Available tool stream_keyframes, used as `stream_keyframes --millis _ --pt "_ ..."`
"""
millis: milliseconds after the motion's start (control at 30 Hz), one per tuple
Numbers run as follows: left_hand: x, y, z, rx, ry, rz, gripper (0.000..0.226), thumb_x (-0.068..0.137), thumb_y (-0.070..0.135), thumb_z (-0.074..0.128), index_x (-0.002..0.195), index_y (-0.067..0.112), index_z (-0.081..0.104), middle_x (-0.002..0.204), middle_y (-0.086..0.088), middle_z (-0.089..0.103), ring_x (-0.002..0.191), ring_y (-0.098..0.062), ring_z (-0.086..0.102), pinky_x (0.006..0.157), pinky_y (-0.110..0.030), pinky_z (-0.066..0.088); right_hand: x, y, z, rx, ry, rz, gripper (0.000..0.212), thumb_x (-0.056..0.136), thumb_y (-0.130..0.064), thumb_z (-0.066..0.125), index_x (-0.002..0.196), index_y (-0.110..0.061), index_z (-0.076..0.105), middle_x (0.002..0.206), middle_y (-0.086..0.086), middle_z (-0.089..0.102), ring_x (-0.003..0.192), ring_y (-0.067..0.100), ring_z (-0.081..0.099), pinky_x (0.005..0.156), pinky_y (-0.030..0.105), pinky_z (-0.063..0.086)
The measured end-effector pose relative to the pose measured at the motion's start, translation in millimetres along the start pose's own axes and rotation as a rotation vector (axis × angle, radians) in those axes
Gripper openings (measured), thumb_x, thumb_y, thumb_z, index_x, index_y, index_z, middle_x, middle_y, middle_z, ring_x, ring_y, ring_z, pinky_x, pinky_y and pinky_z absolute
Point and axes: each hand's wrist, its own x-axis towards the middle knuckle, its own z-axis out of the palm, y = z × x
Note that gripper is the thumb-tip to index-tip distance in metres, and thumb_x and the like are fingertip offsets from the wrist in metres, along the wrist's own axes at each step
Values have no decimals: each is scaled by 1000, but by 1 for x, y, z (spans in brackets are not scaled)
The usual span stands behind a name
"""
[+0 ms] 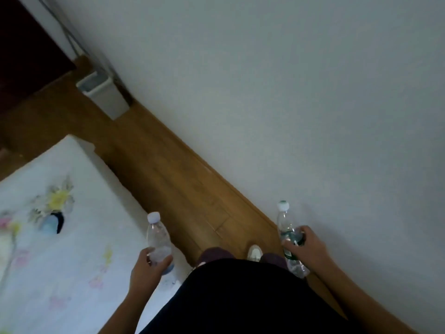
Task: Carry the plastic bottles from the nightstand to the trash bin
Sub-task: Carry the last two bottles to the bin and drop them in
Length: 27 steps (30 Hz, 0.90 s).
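Observation:
My left hand (148, 268) grips a clear plastic bottle (157, 237) with a white cap, held upright near the bed's edge. My right hand (307, 244) grips a second clear bottle (285, 225) with a green label and a white cap, close to the wall. A grey trash bin (104, 92) stands open on the wooden floor far ahead at the upper left, against the wall. The nightstand is out of view.
A bed (72, 249) with a white flowered cover fills the lower left. A strip of wooden floor (178, 179) runs between the bed and the white wall (289, 92) toward the bin. A dark door or cabinet (21, 49) stands beyond the bin.

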Motion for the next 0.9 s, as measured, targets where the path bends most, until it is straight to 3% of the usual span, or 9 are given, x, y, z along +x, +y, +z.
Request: stream_keyframes --millis 100,200,400,567,733,900 --pt "-7 -15 -9 -121 95 -149 71 74 56 77 125 13 53 111 -9 66 96 -30 66 81 -40 51 45 -67 3 -98 -145 -132 55 76 -44 80 118 -24 52 103 0 66 89 20 63 74 31 47" --pt "-6 -36 -15 -223 178 -303 93 48 74 65 119 14 57 108 -9 69 96 -31 67 84 -43 51 87 -137 17 -178 -260 -254 58 78 -47 77 124 -24 49 108 -2 63 93 20 63 73 29 48" --pt "13 -51 -30 -352 268 -505 95 40 69 69 113 10 59 106 -12 66 95 -31 62 82 -39 45 148 -260 69 -308 -406 -413 61 78 -49 76 128 -25 49 113 -4 62 101 19 63 84 33 52" --pt "79 -66 -58 -389 255 -580 103 30 81 70 104 10 61 98 -10 67 92 -30 65 85 -42 50 188 -331 110 -381 -417 -400 60 79 -47 76 126 -23 48 111 -1 62 97 20 61 82 33 50" --pt "152 2 -137 -422 295 -480 91 55 57 71 129 8 54 125 -16 65 108 -34 63 90 -42 47 223 -392 129 -393 -365 -374 54 77 -39 80 119 -21 51 106 5 66 89 21 62 76 33 46" --pt "241 49 -208 -403 341 -366 71 79 46 80 133 9 51 127 -14 65 112 -34 64 90 -42 47 260 -449 143 -387 -338 -335 52 78 -36 80 118 -19 52 105 5 66 91 24 61 76 34 45"
